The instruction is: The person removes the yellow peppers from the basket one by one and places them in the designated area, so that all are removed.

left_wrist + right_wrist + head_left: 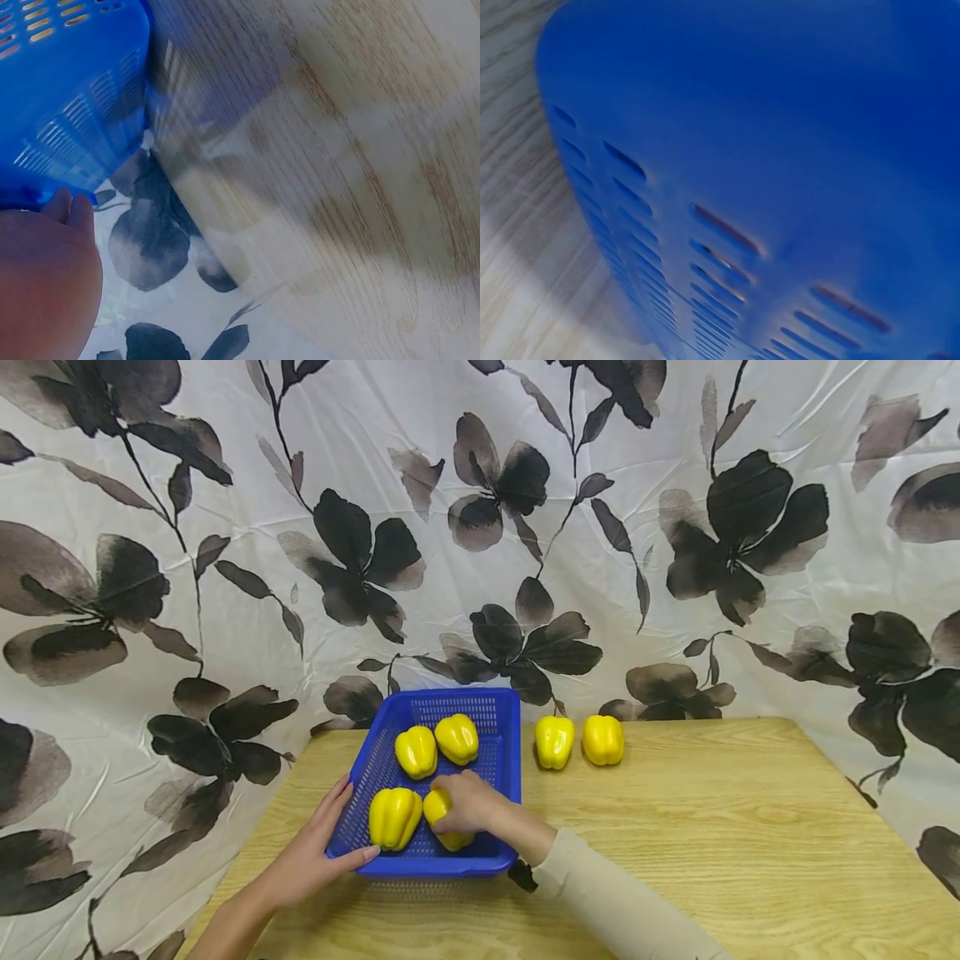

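A blue plastic basket [431,865] with slotted walls stands on the table, and several yellow bell peppers lie in it. My right hand [474,806] reaches in over its front right side and grips the front right bell pepper [446,832], partly covering it. Just left of that one lies another bell pepper [394,818]. Farther back in the basket, two more peppers [416,752] sit side by side. My left hand [318,843] holds the basket at its front left corner, thumb along the front rim and fingers on the left rim. The right wrist view shows only the basket wall [705,135] and some table.
Two yellow bell peppers, a left one [554,742] and a right one [603,740], stand on the table right of the basket, near the back edge. The wood-grain table [712,827] extends to the right. Behind it hangs a white cloth [615,435] with dark flowers.
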`<action>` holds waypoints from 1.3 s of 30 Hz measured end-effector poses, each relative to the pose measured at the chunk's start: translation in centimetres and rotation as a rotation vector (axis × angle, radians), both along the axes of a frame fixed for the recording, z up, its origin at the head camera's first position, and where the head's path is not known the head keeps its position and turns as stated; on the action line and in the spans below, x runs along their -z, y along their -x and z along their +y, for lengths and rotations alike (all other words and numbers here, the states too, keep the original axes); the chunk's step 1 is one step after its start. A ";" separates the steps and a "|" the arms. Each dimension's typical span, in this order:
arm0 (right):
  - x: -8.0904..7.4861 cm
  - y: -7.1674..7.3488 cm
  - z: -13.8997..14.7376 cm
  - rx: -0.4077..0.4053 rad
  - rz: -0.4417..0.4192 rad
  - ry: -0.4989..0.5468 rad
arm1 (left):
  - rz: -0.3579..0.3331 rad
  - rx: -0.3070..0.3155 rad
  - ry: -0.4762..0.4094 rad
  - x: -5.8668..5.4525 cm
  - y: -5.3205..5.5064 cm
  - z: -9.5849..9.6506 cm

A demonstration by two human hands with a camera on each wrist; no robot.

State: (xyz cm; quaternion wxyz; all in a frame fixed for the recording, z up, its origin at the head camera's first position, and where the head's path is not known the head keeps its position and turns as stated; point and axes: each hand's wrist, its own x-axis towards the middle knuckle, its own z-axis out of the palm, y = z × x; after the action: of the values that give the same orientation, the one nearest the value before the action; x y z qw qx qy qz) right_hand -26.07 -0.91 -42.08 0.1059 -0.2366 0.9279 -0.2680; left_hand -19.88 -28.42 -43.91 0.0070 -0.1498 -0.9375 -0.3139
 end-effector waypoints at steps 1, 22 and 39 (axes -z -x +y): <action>0.1 0.0 0.0 -0.001 -0.001 0.004 | -0.001 -0.001 0.000 0.0 0.0 0.0; 0.2 0.2 0.2 -0.033 0.033 0.062 | 0.001 -0.005 0.005 0.0 0.2 -0.1; -1.7 0.7 2.6 -0.028 0.107 0.313 | 0.013 0.004 0.006 0.1 0.1 -0.1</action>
State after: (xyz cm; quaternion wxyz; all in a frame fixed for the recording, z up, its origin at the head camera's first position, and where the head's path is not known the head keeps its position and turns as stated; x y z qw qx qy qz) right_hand -26.73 1.65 -40.42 0.0220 -0.2772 0.8756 -0.3949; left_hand -19.96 -28.51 -43.97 0.0122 -0.1537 -0.9380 -0.3103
